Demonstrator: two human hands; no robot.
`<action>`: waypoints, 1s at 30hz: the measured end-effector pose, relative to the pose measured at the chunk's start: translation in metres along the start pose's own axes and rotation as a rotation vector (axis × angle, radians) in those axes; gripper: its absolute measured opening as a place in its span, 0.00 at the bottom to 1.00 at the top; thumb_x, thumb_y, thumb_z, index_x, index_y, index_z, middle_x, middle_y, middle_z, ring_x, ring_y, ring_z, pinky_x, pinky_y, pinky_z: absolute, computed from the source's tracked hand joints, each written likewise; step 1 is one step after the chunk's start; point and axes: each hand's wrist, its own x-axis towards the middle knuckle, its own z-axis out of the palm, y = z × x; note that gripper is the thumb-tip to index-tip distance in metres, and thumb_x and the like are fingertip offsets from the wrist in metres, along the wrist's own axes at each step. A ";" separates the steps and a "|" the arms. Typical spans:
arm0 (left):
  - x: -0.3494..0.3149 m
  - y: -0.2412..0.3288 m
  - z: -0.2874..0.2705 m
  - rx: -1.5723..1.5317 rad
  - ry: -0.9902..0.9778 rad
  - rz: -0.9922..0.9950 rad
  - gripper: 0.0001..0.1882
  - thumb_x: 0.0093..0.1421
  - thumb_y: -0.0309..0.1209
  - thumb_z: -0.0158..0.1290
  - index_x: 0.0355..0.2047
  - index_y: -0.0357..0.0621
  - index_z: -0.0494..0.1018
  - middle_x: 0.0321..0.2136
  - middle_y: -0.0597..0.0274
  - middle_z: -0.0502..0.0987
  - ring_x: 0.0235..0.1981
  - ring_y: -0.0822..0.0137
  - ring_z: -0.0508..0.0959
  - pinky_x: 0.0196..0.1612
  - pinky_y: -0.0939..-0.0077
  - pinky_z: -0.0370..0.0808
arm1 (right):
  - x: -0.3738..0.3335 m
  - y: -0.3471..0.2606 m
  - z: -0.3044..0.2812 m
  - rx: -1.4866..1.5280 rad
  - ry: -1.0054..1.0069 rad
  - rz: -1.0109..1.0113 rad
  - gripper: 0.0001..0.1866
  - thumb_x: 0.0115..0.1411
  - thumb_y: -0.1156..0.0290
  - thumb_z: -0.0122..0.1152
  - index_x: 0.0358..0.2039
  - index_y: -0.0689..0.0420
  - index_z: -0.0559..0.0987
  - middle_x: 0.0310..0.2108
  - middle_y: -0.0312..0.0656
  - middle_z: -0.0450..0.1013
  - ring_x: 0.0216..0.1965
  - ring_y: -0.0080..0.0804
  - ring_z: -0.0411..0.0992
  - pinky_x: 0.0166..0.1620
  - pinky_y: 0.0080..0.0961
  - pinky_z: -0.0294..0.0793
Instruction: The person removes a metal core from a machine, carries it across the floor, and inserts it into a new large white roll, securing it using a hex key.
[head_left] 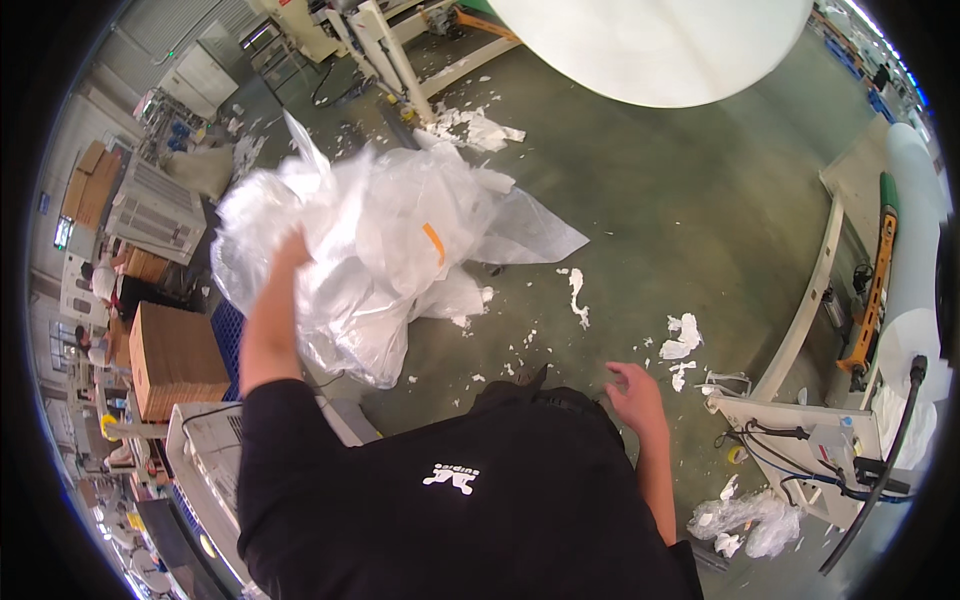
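A big crumpled heap of clear plastic film [370,230] with an orange strip on it fills the space ahead and to the left. My left arm reaches out to it, and my left hand [292,250] is against the film; its fingers are lost in the plastic and blur, so their grip cannot be made out. Low at my right side hangs my right hand [635,395], open, its fingers loosely bent and nothing in them. Torn white scraps [577,298] lie on the floor between the heap and my body.
A large white roll [660,40] is at the top. On the right stands a machine frame [815,290] with an orange bar [868,300] and cables. More plastic film [750,520] lies below it. Stacked cardboard [175,360] and people are at the left.
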 end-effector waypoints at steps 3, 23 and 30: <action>-0.081 0.090 0.118 -0.101 -0.611 0.093 0.27 0.53 0.43 0.57 0.52 0.46 0.74 0.51 0.48 0.76 0.53 0.50 0.75 0.57 0.56 0.70 | -0.008 0.011 0.005 -0.032 0.006 0.062 0.19 0.51 0.71 0.65 0.46 0.56 0.79 0.41 0.45 0.77 0.39 0.41 0.78 0.43 0.33 0.76; -0.351 0.155 0.208 -0.891 -0.732 -0.448 0.21 0.51 0.38 0.55 0.46 0.48 0.79 0.46 0.51 0.79 0.50 0.51 0.77 0.54 0.62 0.74 | 0.152 -0.148 0.129 -0.194 -0.574 -0.471 0.20 0.54 0.66 0.63 0.48 0.53 0.78 0.41 0.45 0.76 0.42 0.41 0.77 0.44 0.34 0.76; -0.351 0.160 0.229 -0.949 -0.838 -0.613 0.21 0.51 0.38 0.55 0.46 0.49 0.79 0.45 0.52 0.80 0.49 0.52 0.78 0.53 0.61 0.74 | 0.214 -0.132 0.131 -0.253 -0.680 -0.446 0.20 0.54 0.65 0.64 0.47 0.54 0.79 0.41 0.46 0.77 0.40 0.39 0.78 0.45 0.34 0.76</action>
